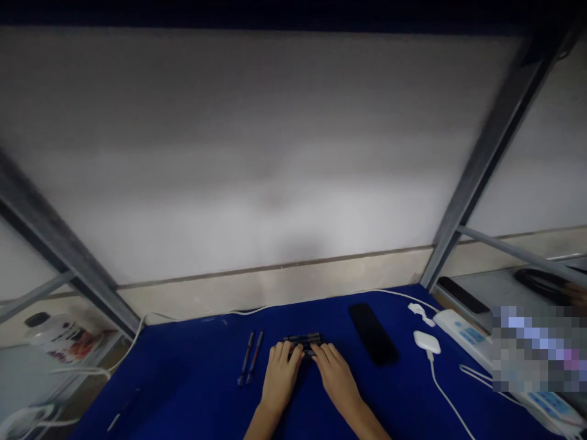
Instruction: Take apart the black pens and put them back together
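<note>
A small group of dark pens (302,337) lies crosswise, side by side, on the blue cloth (197,385). My left hand (280,371) has its bent fingers on the left ends of these pens, thumb pointing inward. At their right ends, the fingers of my right hand (335,376) press on them in the same way. Both hands partly cover the nearer pens, so I cannot tell how many there are. Left of my left hand, a dark pen (246,359) and a second pen (255,358) lie lengthwise, nearly parallel and apart from the group.
A black phone (373,334) lies to the right. Beyond it are a white charging case (427,342) with a cable and a white power strip (463,330). A thin pen-like stick (123,409) is at the left. A white bottle (59,336) lies outside the left metal post (68,238).
</note>
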Tool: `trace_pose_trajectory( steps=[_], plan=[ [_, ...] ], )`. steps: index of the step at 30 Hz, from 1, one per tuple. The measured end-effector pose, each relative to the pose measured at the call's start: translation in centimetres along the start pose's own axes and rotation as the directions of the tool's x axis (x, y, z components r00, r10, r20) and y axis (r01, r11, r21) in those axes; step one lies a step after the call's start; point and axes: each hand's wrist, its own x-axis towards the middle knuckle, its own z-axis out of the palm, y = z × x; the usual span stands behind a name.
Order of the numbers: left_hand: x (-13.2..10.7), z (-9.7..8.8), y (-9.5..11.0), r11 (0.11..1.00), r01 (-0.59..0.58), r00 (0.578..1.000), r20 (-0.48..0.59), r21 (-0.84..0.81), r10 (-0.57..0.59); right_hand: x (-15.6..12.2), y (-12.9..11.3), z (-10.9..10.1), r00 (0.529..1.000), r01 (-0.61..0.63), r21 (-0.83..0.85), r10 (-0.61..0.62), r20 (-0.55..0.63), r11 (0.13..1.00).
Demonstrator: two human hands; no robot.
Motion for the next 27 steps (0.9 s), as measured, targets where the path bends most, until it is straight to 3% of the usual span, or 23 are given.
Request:
trace_pose_trajectory(
  steps=[8, 12, 17, 22, 27],
  plan=[
    [-0.2, -0.4, 0.0, 0.998, -0.041, 0.998, -0.040, -0.052, 0.039, 0.1, -0.1, -0.7, 0.999, 0.038, 0.086, -0.039, 0.010, 0.996],
    [-0.1, -0.5, 0.1, 0.999, -0.033, 0.997, 0.063, -0.019, 0.034, 0.4, 0.1, -1.2, 0.996, -0.006, 0.177, -0.009, 0.088, 0.984],
    [0.3, -0.7, 0.0, 0.996, -0.036, 0.967, 0.250, -0.084, 0.056, 0.3, 0.5, -1.7, 0.991, -0.038, 0.314, -0.005, 0.135, 0.949],
    [0.4, -0.7, -0.2, 0.991, 0.000, 0.958, 0.284, -0.132, 0.037, 0.1, 0.4, -1.9, 0.985, -0.082, 0.354, 0.023, 0.169, 0.931],
    [0.2, -1.0, 0.6, 0.993, 0.006, 0.961, 0.275, -0.116, 0.026, 0.2, 0.7, -2.1, 0.968, -0.215, 0.441, 0.132, 0.212, 0.871]
  ],
)
